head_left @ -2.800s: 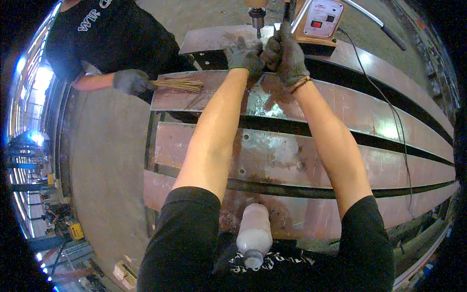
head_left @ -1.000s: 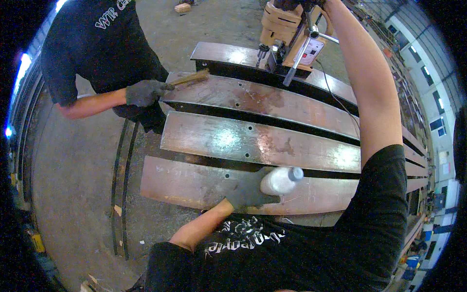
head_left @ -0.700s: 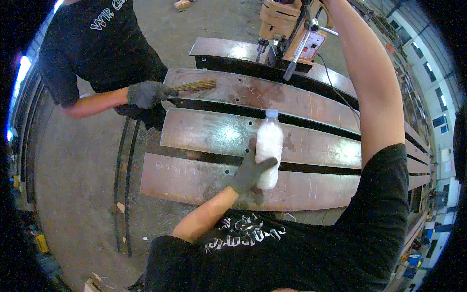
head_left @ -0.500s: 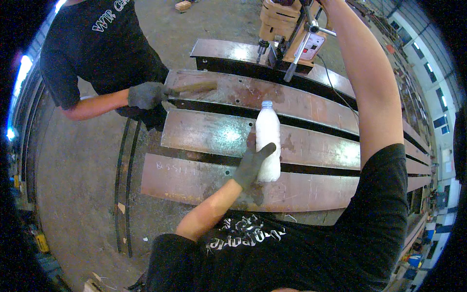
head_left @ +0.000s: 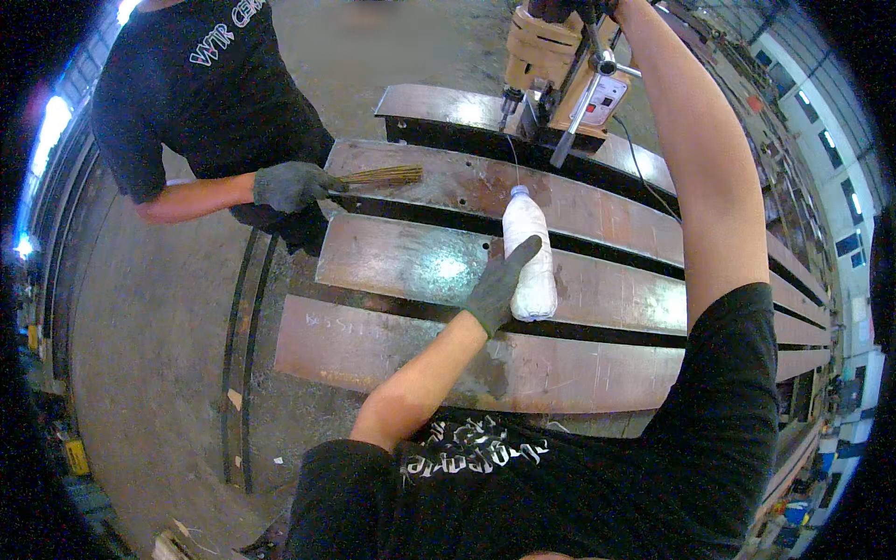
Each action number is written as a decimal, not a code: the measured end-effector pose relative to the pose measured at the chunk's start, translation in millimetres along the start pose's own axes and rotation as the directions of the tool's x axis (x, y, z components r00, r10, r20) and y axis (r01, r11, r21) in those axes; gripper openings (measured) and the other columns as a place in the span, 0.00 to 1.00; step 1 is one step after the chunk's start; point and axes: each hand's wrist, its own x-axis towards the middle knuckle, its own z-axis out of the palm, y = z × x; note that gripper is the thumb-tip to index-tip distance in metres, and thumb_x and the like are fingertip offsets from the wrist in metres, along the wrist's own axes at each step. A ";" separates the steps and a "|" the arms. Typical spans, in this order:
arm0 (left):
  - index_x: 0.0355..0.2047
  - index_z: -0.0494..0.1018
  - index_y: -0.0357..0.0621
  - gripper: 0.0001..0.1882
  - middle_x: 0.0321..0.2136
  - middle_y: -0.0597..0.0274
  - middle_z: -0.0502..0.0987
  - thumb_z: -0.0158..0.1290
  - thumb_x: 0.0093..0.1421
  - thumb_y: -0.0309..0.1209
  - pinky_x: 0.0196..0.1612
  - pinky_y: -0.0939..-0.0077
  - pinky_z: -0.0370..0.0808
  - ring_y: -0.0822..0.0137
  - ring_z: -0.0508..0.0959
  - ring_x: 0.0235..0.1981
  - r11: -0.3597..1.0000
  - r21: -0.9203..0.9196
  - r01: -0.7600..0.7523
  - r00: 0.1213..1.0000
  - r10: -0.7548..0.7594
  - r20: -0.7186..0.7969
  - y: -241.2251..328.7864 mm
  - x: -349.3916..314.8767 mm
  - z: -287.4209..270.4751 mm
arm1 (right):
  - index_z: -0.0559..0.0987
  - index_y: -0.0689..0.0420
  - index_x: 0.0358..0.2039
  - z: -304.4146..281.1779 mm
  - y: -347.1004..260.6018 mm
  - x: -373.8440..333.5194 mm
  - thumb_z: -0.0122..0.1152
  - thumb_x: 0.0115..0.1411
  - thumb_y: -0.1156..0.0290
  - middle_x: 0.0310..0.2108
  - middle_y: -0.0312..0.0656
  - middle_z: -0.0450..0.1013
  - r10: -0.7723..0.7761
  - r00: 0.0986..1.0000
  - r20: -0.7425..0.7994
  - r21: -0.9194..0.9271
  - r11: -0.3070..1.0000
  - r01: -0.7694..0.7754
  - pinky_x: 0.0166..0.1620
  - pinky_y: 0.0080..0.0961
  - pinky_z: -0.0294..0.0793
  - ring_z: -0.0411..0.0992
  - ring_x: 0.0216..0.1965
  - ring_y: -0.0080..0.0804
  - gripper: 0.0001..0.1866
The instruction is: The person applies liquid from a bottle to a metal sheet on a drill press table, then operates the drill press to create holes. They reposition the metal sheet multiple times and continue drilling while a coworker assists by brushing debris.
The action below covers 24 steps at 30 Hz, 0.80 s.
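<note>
My left hand [head_left: 502, 285], in a dark grey glove, is wrapped round a white plastic squeeze bottle [head_left: 532, 252] with a bluish cap. The bottle tilts away from me over the steel beams, and a thin jet of liquid [head_left: 514, 159] runs from its cap toward the drill bit [head_left: 506, 119]. That bit belongs to a tan drilling machine [head_left: 551, 70] standing on the farthest beam [head_left: 448, 105]. Raised along the right side, my right arm reaches the machine's top, by its lever handle [head_left: 583, 107]. The fingers of my right hand are hidden at the upper edge.
A co-worker at the left holds a bristle brush [head_left: 383, 175] in a gloved hand [head_left: 291, 187] over the second beam [head_left: 420, 154]. Nearer beams [head_left: 411, 257] lie parallel, with dark gaps between. The machine's cable [head_left: 644, 159] trails across the beams.
My left hand has moved the bottle slightly away and to the right, tilting it more. A thin liquid jet now leaves the cap. The co-worker's brush shows more sharply.
</note>
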 end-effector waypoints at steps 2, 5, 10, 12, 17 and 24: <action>0.62 0.61 0.38 0.35 0.44 0.50 0.78 0.64 0.63 0.43 0.39 0.56 0.86 0.54 0.84 0.39 1.000 -0.013 0.000 1.000 -0.001 -0.023 6.4 -10.4 18.6 | 0.86 0.56 0.44 -13.2 19.6 5.7 0.64 0.65 0.49 0.31 0.43 0.82 -0.237 0.971 0.004 -0.164 0.958 0.235 0.34 0.31 0.80 0.79 0.30 0.30 0.22; 0.61 0.62 0.37 0.34 0.43 0.49 0.79 0.63 0.64 0.43 0.39 0.54 0.86 0.53 0.84 0.39 0.998 -0.042 0.046 0.999 -0.045 0.020 3.2 8.9 -10.0 | 0.85 0.57 0.42 -4.2 -0.1 6.6 0.61 0.68 0.54 0.29 0.40 0.80 -0.142 0.987 0.075 0.024 0.990 0.141 0.33 0.29 0.78 0.77 0.29 0.28 0.18; 0.62 0.61 0.38 0.35 0.43 0.49 0.78 0.64 0.64 0.44 0.38 0.56 0.86 0.53 0.85 0.37 1.000 -0.003 0.026 0.999 -0.026 0.042 4.2 6.0 -9.9 | 0.83 0.56 0.44 10.2 -9.0 -2.1 0.58 0.69 0.60 0.30 0.39 0.77 -0.059 0.997 0.045 0.037 0.998 0.057 0.33 0.27 0.77 0.75 0.29 0.29 0.14; 0.61 0.62 0.37 0.35 0.42 0.49 0.79 0.63 0.65 0.46 0.38 0.57 0.86 0.54 0.85 0.36 0.998 0.051 -0.023 1.000 0.023 0.013 -9.5 20.2 -28.1 | 0.82 0.57 0.49 9.4 7.4 7.3 0.59 0.69 0.53 0.33 0.41 0.78 -0.122 0.985 0.125 0.003 0.992 0.123 0.37 0.27 0.79 0.76 0.31 0.30 0.21; 0.61 0.64 0.25 0.45 0.49 0.42 0.76 0.62 0.62 0.56 0.54 0.57 0.79 0.51 0.79 0.52 0.778 0.594 -0.205 0.968 0.250 0.007 -2.2 18.8 -10.5 | 0.81 0.59 0.50 -17.3 37.8 16.1 0.58 0.69 0.56 0.37 0.43 0.79 -0.246 0.962 0.118 -0.167 0.950 0.264 0.41 0.29 0.80 0.78 0.36 0.32 0.20; 0.61 0.61 0.39 0.38 0.44 0.54 0.78 0.66 0.62 0.47 0.38 0.63 0.84 0.59 0.83 0.37 0.936 0.328 -0.131 0.980 0.172 -0.101 -9.5 3.3 -8.5 | 0.81 0.61 0.43 -13.5 35.6 23.0 0.59 0.69 0.55 0.28 0.41 0.77 -0.595 0.800 0.077 -0.402 0.716 0.571 0.33 0.31 0.78 0.78 0.28 0.30 0.19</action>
